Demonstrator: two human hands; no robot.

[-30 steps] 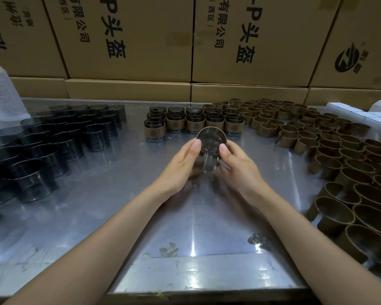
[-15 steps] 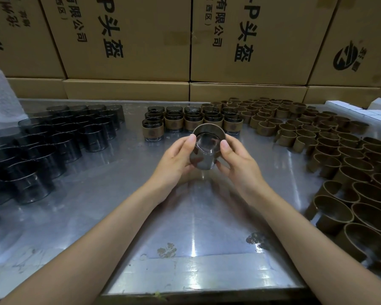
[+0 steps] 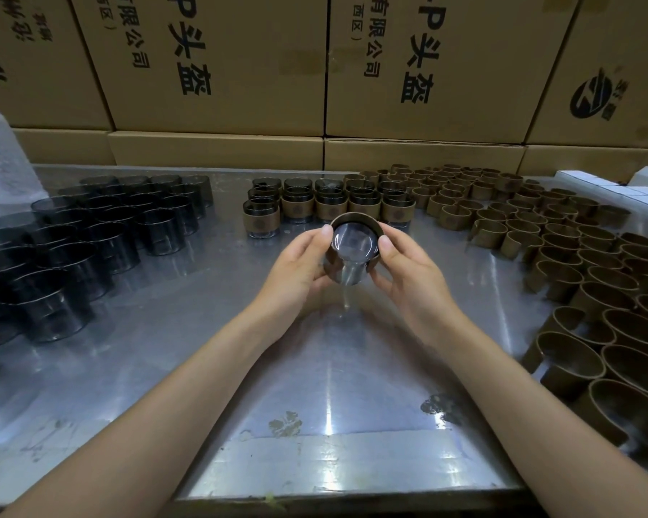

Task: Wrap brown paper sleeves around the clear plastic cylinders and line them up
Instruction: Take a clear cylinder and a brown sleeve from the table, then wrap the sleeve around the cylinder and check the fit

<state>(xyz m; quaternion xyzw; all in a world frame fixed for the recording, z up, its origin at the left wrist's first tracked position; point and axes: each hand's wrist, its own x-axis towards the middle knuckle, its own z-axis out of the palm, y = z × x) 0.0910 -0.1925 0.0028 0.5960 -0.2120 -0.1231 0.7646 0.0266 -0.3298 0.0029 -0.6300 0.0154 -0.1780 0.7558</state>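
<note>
Right now, held piece: a clear cylinder (image 3: 353, 245) with a brown sleeve (image 3: 356, 217) round its far rim, tilted mouth-first toward the camera, above the metal table (image 3: 203, 349).
Left hand (image 3: 296, 267): fingers curled round the cylinder's left side, thumb on the rim.
Right hand (image 3: 408, 269): fingers curled round its right side, thumb at the rim.
Sleeved cylinders (image 3: 326, 205): rows just beyond the hands.
Bare cylinders (image 3: 90, 241): massed at left.
Loose sleeves (image 3: 577, 263): spread at right.
Cardboard boxes (image 3: 217, 61): stacked behind.
</note>
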